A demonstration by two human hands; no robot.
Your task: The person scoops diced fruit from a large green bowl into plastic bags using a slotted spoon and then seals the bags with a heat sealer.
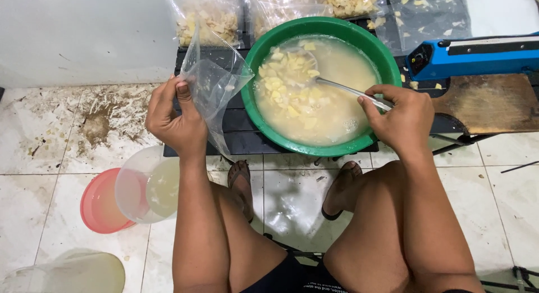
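Note:
My left hand [175,120] holds an open clear plastic bag [216,79] upright, just left of a green basin [370,49]. The basin stands on a low black table [241,130] and holds cloudy liquid with many pale yellow cut pieces [289,82] floating in it. My right hand [401,119] grips the metal handle of a strainer ladle [342,88], whose bowl is dipped among the pieces at the basin's far left side.
Filled clear bags of pieces [210,21] lie behind the basin. A blue heat sealer [474,56] on a wooden board [491,102] sits at the right. On the tiled floor at the left are a clear tub of liquid [149,186] and a red lid [101,206].

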